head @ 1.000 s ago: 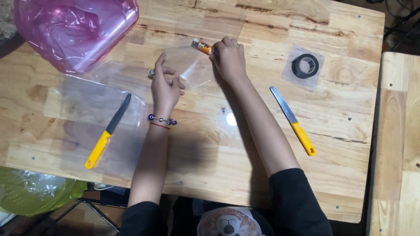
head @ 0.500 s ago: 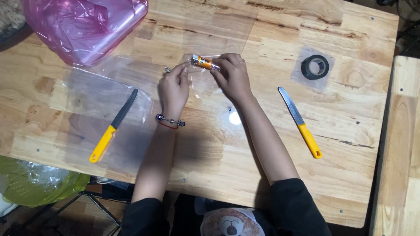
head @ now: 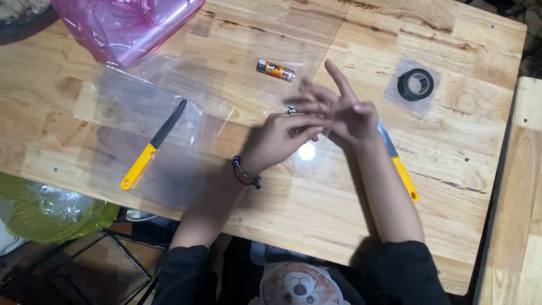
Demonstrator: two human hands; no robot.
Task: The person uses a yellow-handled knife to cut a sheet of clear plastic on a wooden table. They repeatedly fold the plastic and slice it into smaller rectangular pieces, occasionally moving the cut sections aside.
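Lying on the wooden table [head: 350, 237] just beyond both hands, the small orange lighter [head: 276, 70] rests free, touched by nothing. Its long axis runs nearly left to right across the view, tilted a little so its right end sits slightly nearer the person. It lies up and to the left of the fingertips, on or under a sheet of clear plastic [head: 141, 113] that spreads over that part of the table; which of the two I cannot tell.

The left hand [head: 279, 138] and right hand [head: 344, 113] meet over the middle of the table, fingers overlapping and blurred. The left hand, with a beaded bracelet [head: 245, 172] at the wrist, lies palm down with its fingers pointing right, toward the other hand. The right hand has its fingers spread, one long finger pointing up and away. Neither hand seems closed on anything, though the blur hides the spot where they touch, so a small thing between them cannot be ruled out. The left fingertips look a little nearer the lighter than the right ones.

A yellow-handled knife [head: 151, 148] lies on the plastic well to the left. A second yellow-handled knife [head: 400, 169] lies just beside the right forearm, its blade partly hidden by the hand. A black tape roll [head: 415, 84] sits far right, a pink bag [head: 124, 25] top left
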